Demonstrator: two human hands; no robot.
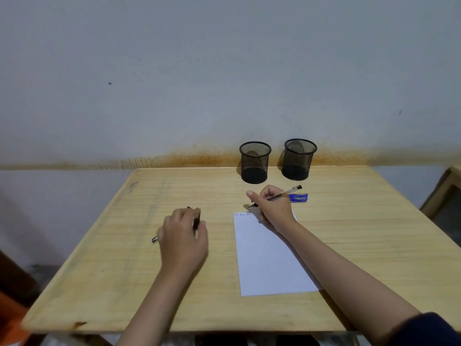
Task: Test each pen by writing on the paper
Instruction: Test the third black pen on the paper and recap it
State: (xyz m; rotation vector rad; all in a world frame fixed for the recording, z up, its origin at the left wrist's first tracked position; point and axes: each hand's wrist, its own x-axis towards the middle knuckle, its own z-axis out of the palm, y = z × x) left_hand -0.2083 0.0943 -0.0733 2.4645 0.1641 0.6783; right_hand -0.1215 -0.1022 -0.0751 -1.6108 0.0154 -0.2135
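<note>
A white sheet of paper [272, 255] lies on the wooden table [124, 270], with a few small written marks along its top edge. My right hand [273, 208] holds a clear pen with a black end [287, 192], its tip just past the paper's top left corner. My left hand [183, 236] rests knuckles-up on the table to the left, covering dark pens [197, 221]; a silver pen tip [155, 239] pokes out on its left side. I cannot tell whether the fingers grip them. A blue pen [298, 197] lies behind my right hand.
Two black mesh pen cups [255, 163] [298, 159] stand at the table's far edge against the wall, with no pens visible in them. Part of a wooden piece of furniture [446, 196] shows at the right edge of view.
</note>
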